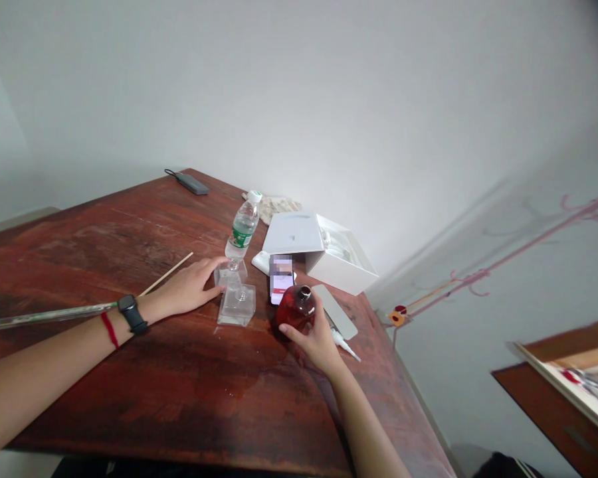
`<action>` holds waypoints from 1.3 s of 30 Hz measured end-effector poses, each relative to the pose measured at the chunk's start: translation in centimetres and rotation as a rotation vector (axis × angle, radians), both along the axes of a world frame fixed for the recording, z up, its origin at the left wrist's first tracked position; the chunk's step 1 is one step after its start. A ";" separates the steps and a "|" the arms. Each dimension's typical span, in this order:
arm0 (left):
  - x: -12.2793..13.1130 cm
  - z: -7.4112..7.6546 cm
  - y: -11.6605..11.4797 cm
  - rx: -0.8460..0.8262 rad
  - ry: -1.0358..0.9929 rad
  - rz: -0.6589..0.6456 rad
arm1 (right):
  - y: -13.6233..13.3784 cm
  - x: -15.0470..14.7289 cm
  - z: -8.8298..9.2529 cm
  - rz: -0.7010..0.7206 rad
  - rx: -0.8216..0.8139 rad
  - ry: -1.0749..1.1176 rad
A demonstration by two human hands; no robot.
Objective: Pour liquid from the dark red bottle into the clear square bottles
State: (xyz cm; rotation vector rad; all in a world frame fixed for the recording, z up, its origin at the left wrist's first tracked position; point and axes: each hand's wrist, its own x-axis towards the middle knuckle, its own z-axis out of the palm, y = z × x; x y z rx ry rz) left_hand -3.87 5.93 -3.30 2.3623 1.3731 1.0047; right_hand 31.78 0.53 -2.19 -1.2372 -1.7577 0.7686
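My right hand (315, 338) wraps round a red glass bottle (296, 308) that stands on the dark wooden table (179, 385). My left hand (192, 287) lies on the table with its fingers reaching a clear square glass bottle (236, 304); a clear stopper (230, 273) sits at the fingertips. The left wrist wears a black watch and a red string. A phone (281, 279) with a lit screen stands just behind the red bottle.
A plastic water bottle (242, 232) stands behind the clear one. An open white box (323, 251) sits at the table's right corner, a grey flat case (192, 182) at the far edge. A long thin stick (70, 311) lies under my left forearm. Walls close in behind and right.
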 end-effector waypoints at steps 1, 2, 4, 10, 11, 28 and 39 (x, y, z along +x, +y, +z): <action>0.0 -0.1 0.0 -0.001 0.001 -0.004 | 0.0 0.0 -0.1 0.002 -0.005 -0.001; 0.0 -0.3 0.1 -0.002 0.001 -0.008 | 0.1 0.1 -0.1 0.001 -0.008 -0.006; 0.0 -0.6 0.2 0.001 0.000 -0.016 | 0.1 0.2 -0.2 -0.002 -0.011 -0.015; 0.0 -1.2 0.5 0.014 -0.013 -0.024 | -0.1 0.1 0.3 -0.008 -0.001 -0.054; 0.0 -1.2 0.5 0.014 -0.014 -0.024 | -0.2 0.0 0.5 -0.014 0.007 -0.064; 0.1 -0.9 0.3 0.000 0.004 -0.020 | -0.3 -0.1 0.8 -0.012 0.016 -0.087; 0.1 -1.1 0.4 0.012 0.007 -0.024 | -0.1 0.2 0.3 -0.007 0.006 -0.049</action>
